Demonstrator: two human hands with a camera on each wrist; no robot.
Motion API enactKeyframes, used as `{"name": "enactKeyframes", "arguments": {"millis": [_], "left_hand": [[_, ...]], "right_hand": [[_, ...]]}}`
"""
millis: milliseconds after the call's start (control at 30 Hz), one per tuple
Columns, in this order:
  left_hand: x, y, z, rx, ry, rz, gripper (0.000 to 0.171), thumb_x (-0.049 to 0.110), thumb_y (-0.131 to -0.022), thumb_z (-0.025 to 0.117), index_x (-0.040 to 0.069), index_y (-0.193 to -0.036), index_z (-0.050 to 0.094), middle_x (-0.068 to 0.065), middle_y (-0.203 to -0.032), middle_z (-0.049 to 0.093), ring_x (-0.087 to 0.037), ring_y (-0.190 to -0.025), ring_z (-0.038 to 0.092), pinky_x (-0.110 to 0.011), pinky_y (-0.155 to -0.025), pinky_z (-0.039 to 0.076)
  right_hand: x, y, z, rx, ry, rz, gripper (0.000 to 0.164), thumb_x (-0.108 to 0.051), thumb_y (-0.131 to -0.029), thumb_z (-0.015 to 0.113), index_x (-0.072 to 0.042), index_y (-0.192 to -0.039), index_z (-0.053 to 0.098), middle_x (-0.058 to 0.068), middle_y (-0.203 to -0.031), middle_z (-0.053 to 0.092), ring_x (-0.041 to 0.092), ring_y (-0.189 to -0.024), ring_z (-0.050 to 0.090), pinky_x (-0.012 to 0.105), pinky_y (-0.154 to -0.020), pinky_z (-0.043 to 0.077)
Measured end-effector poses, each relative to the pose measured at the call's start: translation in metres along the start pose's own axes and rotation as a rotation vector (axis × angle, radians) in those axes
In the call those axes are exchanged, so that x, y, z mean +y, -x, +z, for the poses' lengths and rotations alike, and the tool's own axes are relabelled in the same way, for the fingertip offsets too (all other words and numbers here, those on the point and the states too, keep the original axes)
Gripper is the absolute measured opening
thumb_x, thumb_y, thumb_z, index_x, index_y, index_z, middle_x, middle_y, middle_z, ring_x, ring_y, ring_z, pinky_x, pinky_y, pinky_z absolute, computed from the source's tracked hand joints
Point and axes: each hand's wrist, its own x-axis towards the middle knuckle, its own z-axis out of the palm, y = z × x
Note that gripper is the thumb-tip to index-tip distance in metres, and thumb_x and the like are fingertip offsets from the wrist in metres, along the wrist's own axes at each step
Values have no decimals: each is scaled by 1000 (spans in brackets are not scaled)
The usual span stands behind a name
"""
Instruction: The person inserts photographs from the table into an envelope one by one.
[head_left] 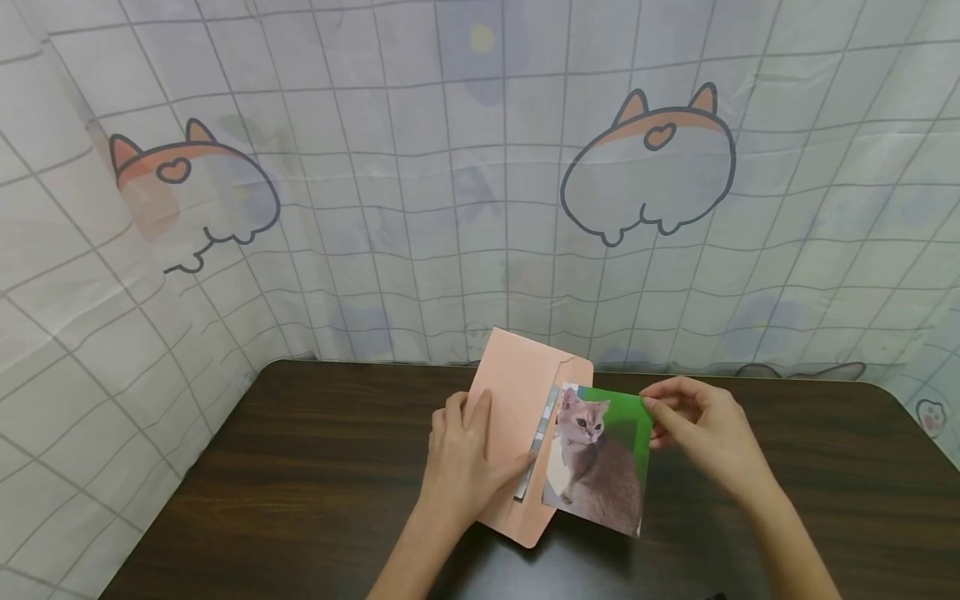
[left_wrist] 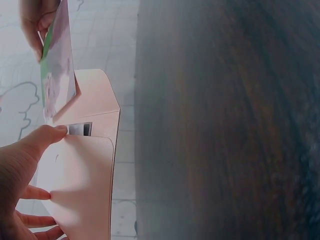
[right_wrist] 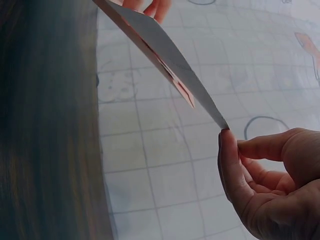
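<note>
A pink paper envelope (head_left: 513, 375) tilts above the table, its flap opened toward the right. My left hand (head_left: 459, 467) grips it, thumb at the pocket's mouth and fingers along the far side. Inside the pocket, a strip of another picture (head_left: 538, 446) shows, as does a small part of that picture (left_wrist: 80, 129) in the left wrist view. My right hand (head_left: 705, 433) pinches the upper right corner of a cat photo (head_left: 600, 462) with a green background. The photo overlaps the envelope's flap in the head view. The right wrist view shows its plain grey back (right_wrist: 165, 45).
A dark wood-grain table (head_left: 315, 467) lies beneath both hands. Behind it and at the left hangs a pale grid-patterned curtain (head_left: 420, 208) with cartoon animal prints. A small dark object (head_left: 717, 597) shows at the bottom edge of the head view.
</note>
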Motion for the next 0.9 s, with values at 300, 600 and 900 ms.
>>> {"name": "enactKeyframes", "arguments": {"millis": [300,600,900], "left_hand": [[0,0,1,6,-7,8,85,45,-76,91,0,-140,59,-22,-132,52,-38,-109,51,-51,-92,50],[1,1,1,12,-10,8,84,45,-75,91,0,-139,60,-22,-132,53,-38,-109,51,-50,-91,50],[2,1,1,-3,4,7,85,43,-75,92,-1,-141,60,-23,-134,52,-39,-111,51,-52,-92,50]], "right_hand": [[0,1,2,-2,-3,2,21,0,-102,65,14,-118,67,12,-92,74,10,-65,69,29,-63,61],[0,0,5,-24,-17,32,22,-1,-102,65,14,-118,65,12,-93,74,12,-66,71,29,-64,62],[1,0,7,-44,-21,32,21,-1,-101,66,14,-117,66,13,-92,74,13,-64,70,32,-63,62]]}}
